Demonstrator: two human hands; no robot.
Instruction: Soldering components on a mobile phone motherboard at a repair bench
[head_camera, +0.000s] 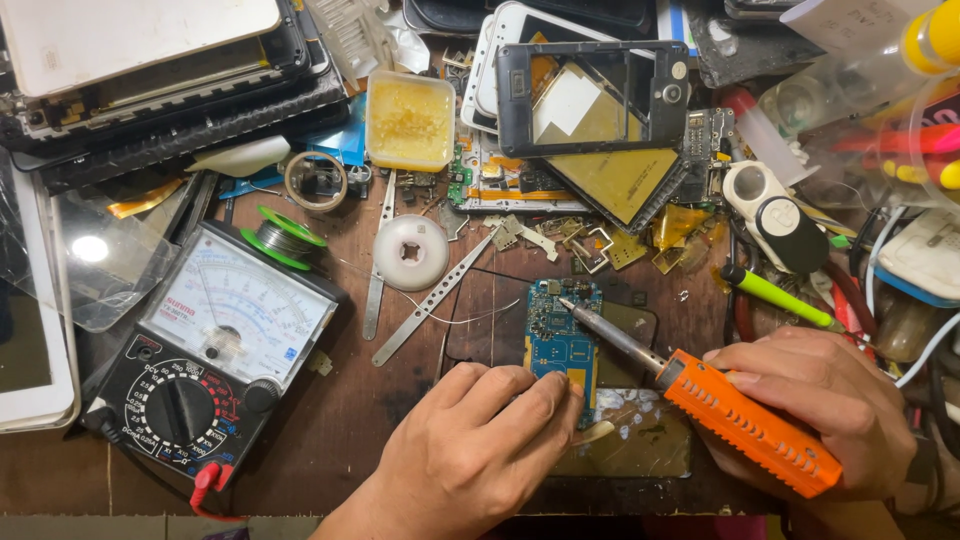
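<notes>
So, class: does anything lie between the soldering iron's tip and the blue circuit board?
Nothing visible does. The soldering iron, held in the right hand, has its tip at the blue circuit board's upper part, while the left hand presses the board's lower edge.

Head view: I see both hands low in frame, forearms entering from the bottom edge. Left hand (470, 445) lies palm down, back of the hand up, fingers curled loosely and pointing up-right, fingertips pressed down together. Right hand (825, 405) sits at the right, wrist bent inward, fingers wrapped in a closed grip, thumb laid along the top and pointing left. The two hands are near each other but not touching.
</notes>
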